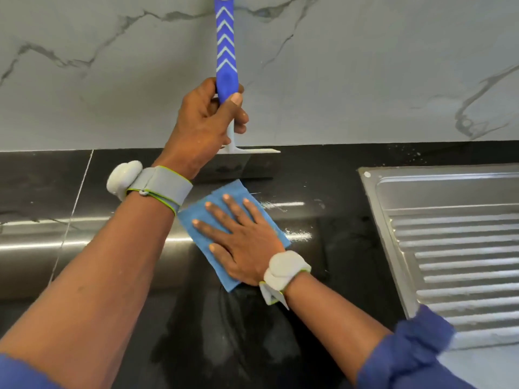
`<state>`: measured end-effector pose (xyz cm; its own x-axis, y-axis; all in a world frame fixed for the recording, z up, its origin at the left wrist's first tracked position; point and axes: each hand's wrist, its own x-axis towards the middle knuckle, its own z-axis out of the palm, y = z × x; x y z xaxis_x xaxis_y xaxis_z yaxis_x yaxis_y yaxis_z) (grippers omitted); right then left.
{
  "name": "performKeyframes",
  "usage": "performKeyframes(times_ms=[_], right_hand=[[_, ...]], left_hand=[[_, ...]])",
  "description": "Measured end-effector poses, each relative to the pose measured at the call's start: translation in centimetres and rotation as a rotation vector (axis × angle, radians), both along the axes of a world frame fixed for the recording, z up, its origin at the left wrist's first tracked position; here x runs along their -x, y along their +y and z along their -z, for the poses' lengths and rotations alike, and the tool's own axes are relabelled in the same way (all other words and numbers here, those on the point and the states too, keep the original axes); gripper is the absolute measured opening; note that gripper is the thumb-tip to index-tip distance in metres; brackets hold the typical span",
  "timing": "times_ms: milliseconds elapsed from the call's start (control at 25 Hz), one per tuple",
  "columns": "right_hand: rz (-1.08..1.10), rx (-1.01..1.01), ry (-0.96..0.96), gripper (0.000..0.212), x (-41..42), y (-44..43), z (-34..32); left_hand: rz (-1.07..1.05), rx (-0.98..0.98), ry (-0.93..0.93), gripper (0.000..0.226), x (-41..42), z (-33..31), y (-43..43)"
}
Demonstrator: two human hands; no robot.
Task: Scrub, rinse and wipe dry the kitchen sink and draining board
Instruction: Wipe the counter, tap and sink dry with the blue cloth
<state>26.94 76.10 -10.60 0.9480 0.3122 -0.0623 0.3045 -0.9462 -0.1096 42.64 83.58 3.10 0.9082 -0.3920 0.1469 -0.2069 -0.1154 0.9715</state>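
My left hand [205, 124] grips the lower end of a blue squeegee [226, 49] with a chevron-patterned handle. Its white blade stands upright where the grey marble wall meets the black countertop [323, 248]. My right hand [238, 240] lies flat, fingers spread, pressing a folded blue cloth [193, 220] onto the countertop just in front of the squeegee. The steel draining board [455, 242] with its ridges lies to the right, apart from both hands. The sink bowl is out of view.
The grey marble backsplash [365, 80] rises behind the counter. Water streaks and droplets [297, 235] glisten on the black surface right of the cloth. A seam [73, 209] runs through the countertop on the left. Both wrists carry white sensor bands.
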Motion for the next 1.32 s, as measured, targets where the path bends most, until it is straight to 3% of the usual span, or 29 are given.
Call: performKeyframes(times_ms=[200,400,640,800,880,960,1040,1320], right_hand=[[0.06,-0.043,0.06,0.054,-7.8,1.1,-0.9],[0.132,-0.035,0.026,0.055,-10.1,0.1,-1.1],[0.375,-0.024,-0.034,0.062,-8.7,-10.3,0.0],[0.78,0.029,-0.05,0.066,-5.1,-18.0,0.6],[1.041,-0.04,0.018,0.065,-3.8,-21.6,0.6],[1.166,-0.111,0.043,0.063,-2.9,-23.5,0.6],[1.14,-0.108,0.032,0.06,-2.3,-23.3,0.8],[0.639,0.064,-0.003,0.062,6.8,-17.2,0.4]], left_hand=[[-0.04,-0.022,-0.053,0.021,-0.9,0.9,-1.0],[-0.078,-0.018,-0.079,0.023,-0.4,1.4,-2.9],[-0.094,0.023,-0.064,0.024,-0.9,1.5,-3.3],[-0.093,0.025,-0.03,0.026,-0.6,3.3,-3.8],[-0.093,0.024,-0.029,0.023,-0.2,4.6,-3.8],[-0.103,0.04,-0.011,0.022,0.1,5.6,-3.6],[-0.119,0.05,-0.004,0.023,0.3,6.1,-3.6],[-0.144,0.034,-0.06,0.032,0.5,6.8,-3.7]])
